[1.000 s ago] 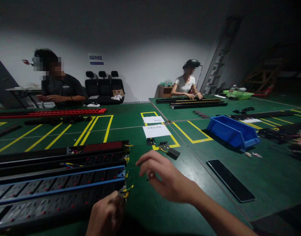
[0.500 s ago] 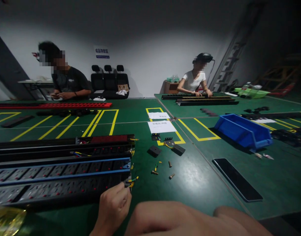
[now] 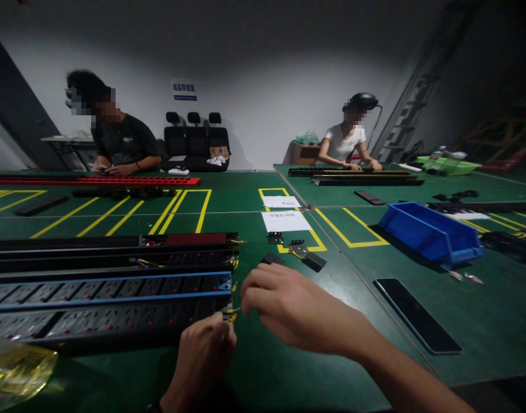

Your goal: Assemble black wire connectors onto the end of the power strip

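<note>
One shiny yellow wrap (image 3: 28,367) at near left. Several strips (image 3: 116,289) lie side by side at left on the green tabletop (image 3: 482,321), right ends toward the middle. Left hand (image 3: 206,344) at the right end of the nearest strip (image 3: 129,324), fingers curled in; grip hidden, cannot tell what they hold. Wires (image 3: 233,316) stick out at that end. Right hand (image 3: 288,307) just right of the wires, fingers bent down, tips hidden; cannot tell if holding anything. Beyond it, white sheet (image 3: 286,221), then black block (image 3: 315,261). Phone (image 3: 417,315) at near right; blue bin (image 3: 417,241) farther off.
</note>
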Demonstrator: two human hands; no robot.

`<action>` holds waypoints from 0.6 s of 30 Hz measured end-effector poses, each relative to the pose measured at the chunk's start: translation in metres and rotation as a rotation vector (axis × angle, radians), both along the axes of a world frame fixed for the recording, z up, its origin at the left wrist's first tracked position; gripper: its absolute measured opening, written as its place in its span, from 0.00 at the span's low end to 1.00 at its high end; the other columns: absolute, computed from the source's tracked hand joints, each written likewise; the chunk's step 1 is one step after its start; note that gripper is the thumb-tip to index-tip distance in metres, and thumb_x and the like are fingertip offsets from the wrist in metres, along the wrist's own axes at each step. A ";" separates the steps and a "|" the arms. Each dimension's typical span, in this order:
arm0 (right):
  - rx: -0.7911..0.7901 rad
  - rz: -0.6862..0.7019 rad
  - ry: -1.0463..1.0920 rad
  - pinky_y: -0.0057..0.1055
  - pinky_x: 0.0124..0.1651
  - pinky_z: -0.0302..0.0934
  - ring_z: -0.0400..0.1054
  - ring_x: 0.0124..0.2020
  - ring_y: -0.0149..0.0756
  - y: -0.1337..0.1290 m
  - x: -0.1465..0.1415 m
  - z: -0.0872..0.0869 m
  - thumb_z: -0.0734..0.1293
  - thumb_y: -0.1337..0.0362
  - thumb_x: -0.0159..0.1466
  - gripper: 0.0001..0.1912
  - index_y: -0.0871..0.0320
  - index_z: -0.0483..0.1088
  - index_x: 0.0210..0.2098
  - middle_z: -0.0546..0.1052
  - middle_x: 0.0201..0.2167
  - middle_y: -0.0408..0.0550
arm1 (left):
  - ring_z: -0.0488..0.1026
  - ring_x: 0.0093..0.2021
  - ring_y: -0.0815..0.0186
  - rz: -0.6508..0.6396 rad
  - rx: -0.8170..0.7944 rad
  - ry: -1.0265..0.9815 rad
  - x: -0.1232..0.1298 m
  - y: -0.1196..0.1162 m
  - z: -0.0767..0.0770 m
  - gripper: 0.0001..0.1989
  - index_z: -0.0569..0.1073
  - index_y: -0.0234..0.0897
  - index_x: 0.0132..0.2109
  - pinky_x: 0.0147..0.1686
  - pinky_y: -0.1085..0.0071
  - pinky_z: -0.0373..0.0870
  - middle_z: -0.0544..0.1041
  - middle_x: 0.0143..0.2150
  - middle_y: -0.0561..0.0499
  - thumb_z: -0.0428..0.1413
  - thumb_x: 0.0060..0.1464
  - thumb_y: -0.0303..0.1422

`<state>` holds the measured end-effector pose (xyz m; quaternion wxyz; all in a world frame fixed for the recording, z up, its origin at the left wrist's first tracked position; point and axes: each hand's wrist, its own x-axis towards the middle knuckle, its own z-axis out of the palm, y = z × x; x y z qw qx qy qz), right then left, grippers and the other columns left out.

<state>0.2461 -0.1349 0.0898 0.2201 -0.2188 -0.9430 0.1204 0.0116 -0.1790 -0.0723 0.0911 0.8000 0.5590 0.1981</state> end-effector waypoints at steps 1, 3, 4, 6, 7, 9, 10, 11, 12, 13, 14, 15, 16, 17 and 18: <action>-0.018 -0.053 -0.036 0.37 0.47 0.66 0.72 0.43 0.41 0.013 0.004 -0.013 0.63 0.77 0.68 0.14 0.54 0.76 0.42 0.79 0.43 0.49 | 0.74 0.32 0.61 0.002 0.031 0.032 0.002 -0.001 0.002 0.14 0.74 0.42 0.31 0.33 0.66 0.66 0.77 0.32 0.46 0.48 0.65 0.31; -0.094 -0.104 -0.088 0.36 0.47 0.66 0.73 0.45 0.41 0.036 0.008 -0.044 0.64 0.78 0.65 0.16 0.55 0.77 0.44 0.79 0.43 0.49 | 0.74 0.33 0.62 0.008 0.103 0.103 0.007 -0.001 0.007 0.15 0.73 0.41 0.31 0.34 0.66 0.66 0.76 0.31 0.47 0.48 0.66 0.30; -0.140 -0.116 -0.093 0.35 0.47 0.66 0.74 0.45 0.41 0.045 0.009 -0.060 0.65 0.78 0.65 0.15 0.55 0.77 0.44 0.79 0.43 0.49 | 0.74 0.33 0.61 0.017 0.132 0.129 0.010 0.000 0.010 0.16 0.72 0.41 0.30 0.34 0.66 0.66 0.75 0.31 0.47 0.48 0.67 0.31; -0.204 -0.132 -0.097 0.33 0.45 0.66 0.74 0.44 0.40 0.053 0.007 -0.090 0.66 0.74 0.66 0.14 0.54 0.76 0.48 0.79 0.45 0.48 | 0.74 0.32 0.61 0.050 0.156 0.161 0.015 0.003 0.015 0.16 0.73 0.41 0.31 0.35 0.65 0.66 0.73 0.31 0.47 0.48 0.68 0.32; -0.206 -0.128 -0.101 0.33 0.45 0.66 0.74 0.44 0.40 0.054 0.004 -0.104 0.68 0.72 0.66 0.15 0.54 0.76 0.51 0.79 0.45 0.48 | 0.74 0.33 0.60 0.063 0.151 0.174 0.018 0.005 0.017 0.15 0.73 0.41 0.32 0.35 0.64 0.66 0.74 0.32 0.47 0.48 0.68 0.33; -0.176 -0.112 -0.114 0.33 0.44 0.65 0.74 0.44 0.41 0.051 -0.003 -0.126 0.69 0.70 0.65 0.18 0.54 0.74 0.55 0.78 0.45 0.49 | 0.75 0.36 0.59 0.092 0.125 0.204 0.021 0.009 0.018 0.11 0.74 0.41 0.35 0.37 0.63 0.67 0.75 0.35 0.47 0.51 0.67 0.33; -0.154 -0.113 -0.116 0.34 0.44 0.65 0.73 0.44 0.42 0.049 -0.006 -0.136 0.70 0.71 0.65 0.18 0.55 0.74 0.54 0.78 0.44 0.49 | 0.75 0.38 0.58 0.105 0.115 0.221 0.022 0.010 0.018 0.09 0.74 0.41 0.37 0.39 0.63 0.68 0.75 0.36 0.46 0.52 0.66 0.33; -0.134 -0.115 -0.110 0.34 0.44 0.64 0.73 0.44 0.42 0.046 -0.009 -0.145 0.70 0.71 0.64 0.18 0.55 0.74 0.53 0.78 0.44 0.50 | 0.75 0.39 0.58 0.117 0.113 0.240 0.023 0.012 0.016 0.08 0.74 0.41 0.38 0.39 0.63 0.68 0.75 0.37 0.46 0.52 0.66 0.33; -0.123 -0.118 -0.098 0.34 0.44 0.63 0.72 0.43 0.42 0.043 -0.011 -0.153 0.69 0.72 0.64 0.15 0.56 0.74 0.50 0.78 0.43 0.50 | 0.75 0.39 0.58 0.125 0.123 0.260 0.023 0.013 0.014 0.07 0.74 0.41 0.39 0.40 0.63 0.68 0.76 0.38 0.46 0.52 0.66 0.32; -0.116 -0.124 -0.083 0.34 0.43 0.63 0.71 0.43 0.42 0.042 -0.013 -0.161 0.69 0.72 0.64 0.13 0.56 0.74 0.48 0.77 0.42 0.50 | 0.76 0.39 0.58 0.127 0.144 0.279 0.023 0.013 0.011 0.07 0.74 0.41 0.39 0.40 0.63 0.68 0.76 0.38 0.46 0.52 0.66 0.31; -0.114 -0.124 -0.071 0.34 0.43 0.62 0.71 0.42 0.42 0.040 -0.014 -0.167 0.69 0.72 0.64 0.11 0.56 0.74 0.46 0.77 0.41 0.49 | 0.76 0.39 0.58 0.125 0.176 0.294 0.023 0.013 0.008 0.07 0.74 0.40 0.39 0.39 0.63 0.67 0.76 0.38 0.46 0.52 0.65 0.30; -0.112 -0.123 -0.060 0.34 0.43 0.61 0.70 0.42 0.42 0.039 -0.014 -0.172 0.68 0.73 0.64 0.10 0.56 0.73 0.45 0.77 0.41 0.49 | 0.75 0.38 0.58 0.118 0.220 0.300 0.023 0.013 0.005 0.06 0.74 0.40 0.39 0.39 0.63 0.67 0.76 0.37 0.47 0.53 0.65 0.30; -0.108 -0.120 -0.053 0.34 0.42 0.61 0.70 0.41 0.41 0.039 -0.014 -0.176 0.68 0.73 0.64 0.10 0.56 0.73 0.43 0.77 0.40 0.49 | 0.75 0.38 0.59 0.109 0.270 0.299 0.023 0.013 0.002 0.05 0.73 0.40 0.39 0.38 0.63 0.67 0.76 0.37 0.47 0.54 0.64 0.29; -0.103 -0.115 -0.052 0.34 0.41 0.60 0.69 0.41 0.41 0.039 -0.014 -0.178 0.68 0.74 0.63 0.09 0.56 0.72 0.42 0.77 0.39 0.49 | 0.75 0.37 0.59 0.098 0.321 0.292 0.022 0.012 -0.001 0.04 0.73 0.41 0.39 0.37 0.63 0.66 0.76 0.37 0.48 0.55 0.63 0.28; -0.097 -0.111 -0.051 0.34 0.41 0.59 0.69 0.40 0.41 0.039 -0.013 -0.180 0.68 0.74 0.63 0.09 0.56 0.72 0.41 0.77 0.39 0.48 | 0.74 0.37 0.59 0.087 0.366 0.281 0.022 0.012 -0.002 0.03 0.73 0.41 0.39 0.37 0.63 0.66 0.76 0.37 0.49 0.56 0.61 0.28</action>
